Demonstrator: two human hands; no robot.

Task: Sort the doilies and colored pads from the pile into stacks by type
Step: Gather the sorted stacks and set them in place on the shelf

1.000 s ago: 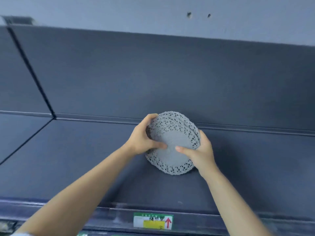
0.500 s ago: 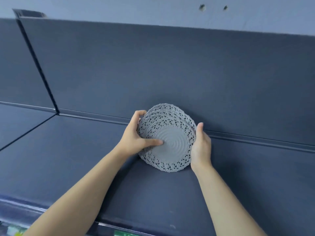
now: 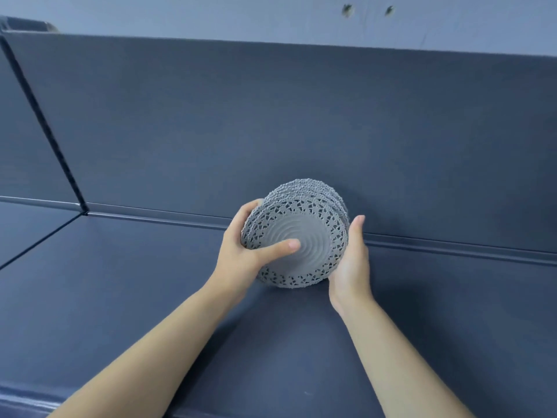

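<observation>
**One stack of doilies in hand, nothing else in sight**

A gray stack of doilies (image 3: 297,236), round, with lacy holes around the edge and ripple rings in the middle. Many thin ones pressed together, the edges fanned a little toward the top. Tilted up, face toward the camera, bottom edge down on or just above the shelf (image 3: 150,297); hard to tell which. Right between the two hands, close to the back wall (image 3: 271,116) of the shelf.

Left hand (image 3: 241,254) gripping the left side of the stack, thumb flat across the front, fingers curled behind. Right hand (image 3: 351,260) open and flat, palm pressed against the right edge, fingers straight up, not wrapped around. Looks like squaring up the stack, pushing the edges even.

Out past the hands: dark blue shelf all around. A dark seam (image 3: 45,116) far off to the left of the left hand. Two small holes (image 3: 367,9) in the pale wall high above.

How far along? Seems one kind is gathered, all gray lace ones together. No colored pads anywhere here. No messy pile here either. Maybe elsewhere, out of view. So: one stack nearly tidy, ready to set down; colored pads probably not done yet, but no way to know from here.
</observation>
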